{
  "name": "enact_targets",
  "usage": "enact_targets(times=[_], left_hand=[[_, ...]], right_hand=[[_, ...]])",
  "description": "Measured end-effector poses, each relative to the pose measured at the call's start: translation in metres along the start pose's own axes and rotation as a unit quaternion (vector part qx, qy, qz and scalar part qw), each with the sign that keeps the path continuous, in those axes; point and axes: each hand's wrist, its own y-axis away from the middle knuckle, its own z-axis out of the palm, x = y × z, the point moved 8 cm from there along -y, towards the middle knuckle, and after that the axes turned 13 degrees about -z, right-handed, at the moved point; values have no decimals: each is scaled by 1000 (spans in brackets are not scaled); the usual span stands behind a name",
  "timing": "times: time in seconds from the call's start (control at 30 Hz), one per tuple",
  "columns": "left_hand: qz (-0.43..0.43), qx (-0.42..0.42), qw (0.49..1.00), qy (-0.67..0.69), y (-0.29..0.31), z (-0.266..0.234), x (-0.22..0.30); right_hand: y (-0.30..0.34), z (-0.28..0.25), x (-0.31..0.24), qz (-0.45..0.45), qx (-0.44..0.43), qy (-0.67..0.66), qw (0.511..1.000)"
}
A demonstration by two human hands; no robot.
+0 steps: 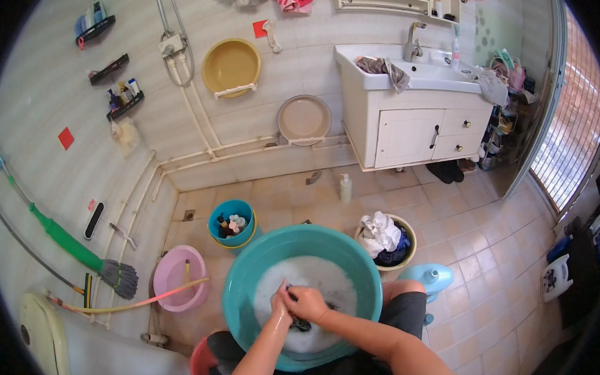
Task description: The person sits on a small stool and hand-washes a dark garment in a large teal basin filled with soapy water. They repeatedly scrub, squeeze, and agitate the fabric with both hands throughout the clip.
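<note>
A large teal basin (237,286) of sudsy water stands in front of me. Over the foam, my left hand (281,303) and my right hand (307,304) press together, fingers closed. Between and below them hangs a dark wet garment (300,324), partly sunk in the suds (336,281). Both hands seem to grip it, though most of it is hidden by the fingers and foam. My left forearm looks wet.
Around the basin stand a blue bucket (216,227) of bottles, a pink basin (159,285) with a hose (151,300) over it, a tub (412,251) of laundry, and a blue detergent jug (437,279). A pump bottle (345,188) stands farther off, before the sink cabinet (408,135).
</note>
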Motion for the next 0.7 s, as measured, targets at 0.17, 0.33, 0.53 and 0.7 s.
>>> enact_targets(times=[0.17,0.33,0.53,0.7], left_hand=[[36,27,945,-324,39,7,15],[-170,-38,752,-636,25,-11,-14],[-110,-139,974,-141,48,11,17],[-103,-213,971,-27,65,21,29]], right_hand=[[-12,-21,87,167,-63,60,982],[-37,-15,71,72,-44,-174,981],[0,-14,113,193,-82,4,978],[70,59,118,132,-459,38,878]])
